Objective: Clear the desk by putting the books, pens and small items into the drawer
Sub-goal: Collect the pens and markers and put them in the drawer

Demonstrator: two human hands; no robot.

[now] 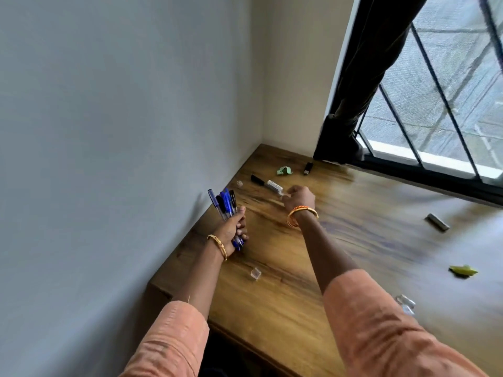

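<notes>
My left hand [233,232] is closed around a bundle of blue pens [224,204], held upright above the left edge of the wooden desk [285,295]. My right hand [299,198] reaches toward the far corner, its fingers pinched at the near end of a black-and-white marker [265,183] that lies on the desk. Whether the fingers grip the marker is unclear. A small clear cap [239,183] lies left of the marker. Beyond it are a crumpled green paper [284,170] and a small black item [307,168].
A clear plastic cube [255,273] lies near my left forearm. On the right are a grey eraser-like block [436,222], a folded yellow-green paper [462,271] and a clear small object [406,303]. A grey wall borders the left; a barred window [435,104] and dark curtain [353,91] stand behind.
</notes>
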